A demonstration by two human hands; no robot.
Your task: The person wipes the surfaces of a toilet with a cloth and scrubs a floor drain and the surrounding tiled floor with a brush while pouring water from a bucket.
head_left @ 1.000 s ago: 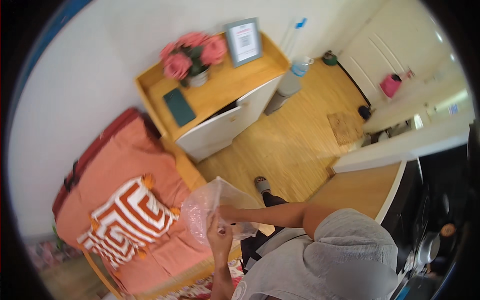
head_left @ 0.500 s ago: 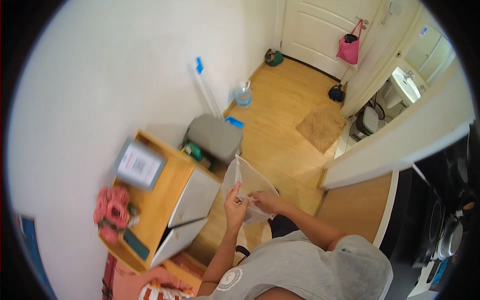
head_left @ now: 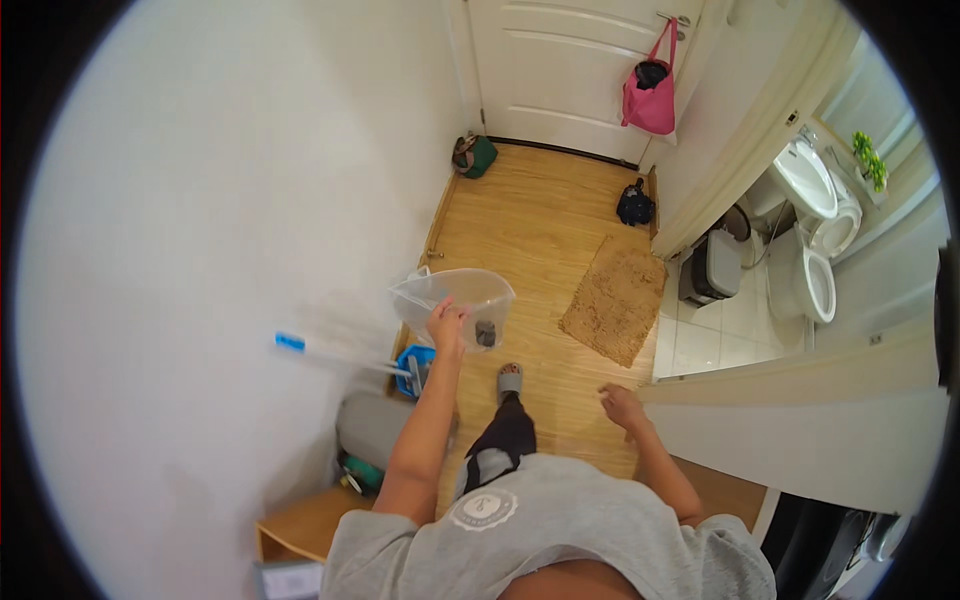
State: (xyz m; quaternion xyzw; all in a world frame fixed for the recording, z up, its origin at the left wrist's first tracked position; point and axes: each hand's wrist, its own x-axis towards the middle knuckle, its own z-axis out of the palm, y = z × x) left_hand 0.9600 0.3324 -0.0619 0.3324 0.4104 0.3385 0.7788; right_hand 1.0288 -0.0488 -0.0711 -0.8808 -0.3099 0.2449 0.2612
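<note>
My left hand (head_left: 447, 325) reaches forward, its fingers closed on a translucent white bag (head_left: 410, 293) that hangs wide over the floor. A small dark grey thing (head_left: 486, 332) shows through the bag near its bottom; its kind I cannot make out. My right hand (head_left: 622, 405) is off to the right, apart from the bag, with loosely bent fingers and nothing in them. It is nearest to the white wall end beside the bathroom doorway.
A blue dustpan (head_left: 413, 368) and a grey-lidded bin (head_left: 378, 428) stand along the left wall, by a wooden cabinet (head_left: 312, 518). Ahead lie a brown mat (head_left: 617, 300) and a dark bundle (head_left: 635, 203). A pink bag (head_left: 650, 105) hangs on the white door (head_left: 565, 75).
I have moved forward past the cabinet, and the door is closer. My right hand has let go of the bag and swung right; my left hand alone carries it.
</note>
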